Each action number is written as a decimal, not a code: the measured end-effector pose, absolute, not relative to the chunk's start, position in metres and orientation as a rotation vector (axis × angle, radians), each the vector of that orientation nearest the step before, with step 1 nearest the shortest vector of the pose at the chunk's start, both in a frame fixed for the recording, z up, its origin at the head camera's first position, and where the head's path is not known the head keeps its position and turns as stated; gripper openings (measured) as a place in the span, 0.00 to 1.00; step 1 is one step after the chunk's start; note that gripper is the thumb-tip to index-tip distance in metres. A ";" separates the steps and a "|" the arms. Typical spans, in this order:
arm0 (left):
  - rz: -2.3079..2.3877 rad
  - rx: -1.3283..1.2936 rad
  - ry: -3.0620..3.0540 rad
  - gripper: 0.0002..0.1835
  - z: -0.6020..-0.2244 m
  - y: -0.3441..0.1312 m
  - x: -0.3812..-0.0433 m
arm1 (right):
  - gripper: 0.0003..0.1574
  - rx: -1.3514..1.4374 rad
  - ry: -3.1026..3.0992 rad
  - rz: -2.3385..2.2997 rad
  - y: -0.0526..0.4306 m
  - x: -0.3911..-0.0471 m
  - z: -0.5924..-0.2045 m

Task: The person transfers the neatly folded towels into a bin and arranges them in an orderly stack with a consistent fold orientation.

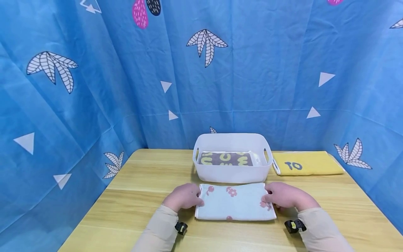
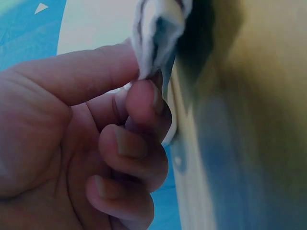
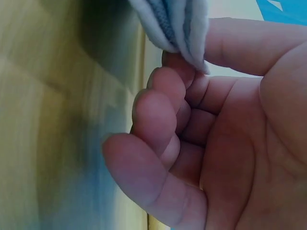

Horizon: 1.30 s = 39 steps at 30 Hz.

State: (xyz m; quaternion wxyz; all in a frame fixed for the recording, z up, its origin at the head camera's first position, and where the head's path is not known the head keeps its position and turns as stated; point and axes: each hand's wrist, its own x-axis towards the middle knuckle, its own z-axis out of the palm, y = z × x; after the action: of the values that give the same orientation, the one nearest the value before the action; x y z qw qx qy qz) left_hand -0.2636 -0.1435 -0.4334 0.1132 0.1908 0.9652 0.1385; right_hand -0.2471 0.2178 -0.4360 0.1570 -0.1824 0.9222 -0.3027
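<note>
A folded white towel [image 1: 234,204] with pink flowers is held between both hands, just in front of the white basket. My left hand [image 1: 184,196] pinches its left end between thumb and curled fingers; the left wrist view shows the folded towel edge [image 2: 160,33] in that pinch. At the opposite end, my right hand [image 1: 288,196] pinches the towel the same way, and the layered edge [image 3: 180,28] shows in the right wrist view. Inside the white basket [image 1: 233,174] lies a brown folded towel [image 1: 225,159] with yellow letters.
To the right of the basket, a folded yellow towel [image 1: 310,163] with blue letters lies near the back right corner of the wooden table [image 1: 126,203]. A blue patterned curtain [image 1: 252,87] hangs behind the table and along both sides.
</note>
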 end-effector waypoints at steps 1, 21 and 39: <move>0.406 0.567 2.837 0.18 -0.432 -0.144 -0.264 | 0.12 -0.519 2.632 -0.878 0.218 -0.247 -0.435; 0.511 0.690 2.898 0.18 -0.393 -0.155 -0.251 | 0.10 -0.688 2.676 -0.927 0.226 -0.237 -0.404; 0.606 0.715 2.936 0.12 -0.356 -0.163 -0.242 | 0.11 -0.663 2.775 -0.980 0.225 -0.226 -0.373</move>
State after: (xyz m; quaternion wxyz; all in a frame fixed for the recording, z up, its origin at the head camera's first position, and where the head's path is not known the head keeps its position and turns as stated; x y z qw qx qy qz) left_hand -0.2422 -0.1631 -0.3555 0.0297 0.2318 0.9522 0.1966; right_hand -0.2258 0.2249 -0.3732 0.0624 -0.2193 0.9180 -0.3244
